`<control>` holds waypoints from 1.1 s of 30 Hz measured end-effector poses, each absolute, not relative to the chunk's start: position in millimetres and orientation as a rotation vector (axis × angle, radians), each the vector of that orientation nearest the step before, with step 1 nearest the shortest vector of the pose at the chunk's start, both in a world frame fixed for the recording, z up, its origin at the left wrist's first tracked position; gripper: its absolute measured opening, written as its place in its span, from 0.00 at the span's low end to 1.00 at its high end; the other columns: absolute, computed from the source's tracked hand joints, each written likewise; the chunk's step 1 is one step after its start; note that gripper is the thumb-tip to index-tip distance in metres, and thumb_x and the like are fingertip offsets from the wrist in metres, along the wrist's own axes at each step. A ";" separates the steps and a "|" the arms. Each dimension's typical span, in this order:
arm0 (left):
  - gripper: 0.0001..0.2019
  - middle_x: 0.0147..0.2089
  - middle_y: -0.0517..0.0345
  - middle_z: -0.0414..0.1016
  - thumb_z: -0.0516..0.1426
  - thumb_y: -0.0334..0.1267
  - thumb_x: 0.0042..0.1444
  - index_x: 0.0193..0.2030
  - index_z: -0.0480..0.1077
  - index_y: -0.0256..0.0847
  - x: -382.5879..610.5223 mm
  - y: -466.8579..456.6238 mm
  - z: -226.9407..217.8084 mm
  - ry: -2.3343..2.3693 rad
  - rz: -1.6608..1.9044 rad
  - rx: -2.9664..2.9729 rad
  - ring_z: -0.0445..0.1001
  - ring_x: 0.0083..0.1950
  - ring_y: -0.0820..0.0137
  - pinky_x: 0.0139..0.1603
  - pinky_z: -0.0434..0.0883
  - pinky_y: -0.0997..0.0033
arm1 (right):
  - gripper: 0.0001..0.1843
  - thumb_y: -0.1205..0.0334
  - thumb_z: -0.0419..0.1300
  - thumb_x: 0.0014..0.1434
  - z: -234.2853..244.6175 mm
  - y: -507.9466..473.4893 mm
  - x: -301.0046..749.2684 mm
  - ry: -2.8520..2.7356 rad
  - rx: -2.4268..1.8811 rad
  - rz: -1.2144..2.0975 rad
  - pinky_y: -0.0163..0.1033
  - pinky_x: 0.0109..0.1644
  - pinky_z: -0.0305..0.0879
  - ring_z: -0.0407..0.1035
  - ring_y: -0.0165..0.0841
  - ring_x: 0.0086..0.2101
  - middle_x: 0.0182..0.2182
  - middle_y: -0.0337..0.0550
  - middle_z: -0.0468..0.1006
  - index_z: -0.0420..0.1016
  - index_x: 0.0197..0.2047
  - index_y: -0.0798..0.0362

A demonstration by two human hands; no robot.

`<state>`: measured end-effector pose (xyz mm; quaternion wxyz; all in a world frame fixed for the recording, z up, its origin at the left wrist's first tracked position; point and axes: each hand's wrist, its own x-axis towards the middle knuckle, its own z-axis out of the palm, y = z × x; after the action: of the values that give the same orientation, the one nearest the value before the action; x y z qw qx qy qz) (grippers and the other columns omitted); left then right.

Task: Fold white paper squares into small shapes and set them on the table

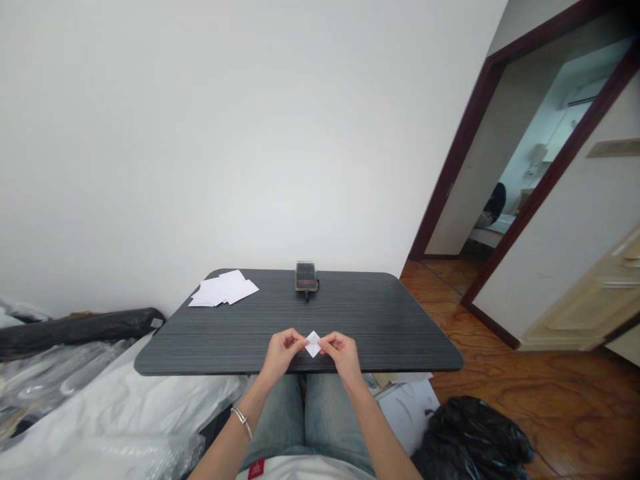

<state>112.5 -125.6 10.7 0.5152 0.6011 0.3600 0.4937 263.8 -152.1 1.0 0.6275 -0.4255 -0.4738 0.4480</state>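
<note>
Holding a tiny folded white paper (313,343) between both hands over the near edge of my dark striped table (400,320). Left hand (281,352) has it pinched at the left corner, right hand (341,352) pinches the right corner, fingers curled in on both, so the paper sits like a little diamond right between my fingertips. Silver bracelet (241,419) is on my left wrist. Way out past my left hand, at the far corner, there's a loose pile of white sheets (223,289). Straight ahead beyond the paper, a phone (306,276) stands by the wall. Below my hands it's just my jeans (305,417), and off to the right of my right arm a black bag (473,440) sits on the wood floor.
</note>
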 end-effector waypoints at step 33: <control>0.10 0.23 0.60 0.70 0.60 0.39 0.43 0.27 0.67 0.34 112.0 -127.4 15.9 0.818 1.140 1.483 0.68 0.25 0.74 0.28 0.65 0.76 | 0.11 0.60 0.63 0.44 -4.9 -152.8 259.2 -1.127 -0.944 0.976 0.32 0.22 0.62 0.65 0.27 0.17 0.16 0.35 0.71 0.66 0.29 0.55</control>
<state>112.0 -127.4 15.9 0.5227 0.6193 0.3416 0.4759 259.2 -152.8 -4.9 0.6353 -0.4133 -0.4930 0.4273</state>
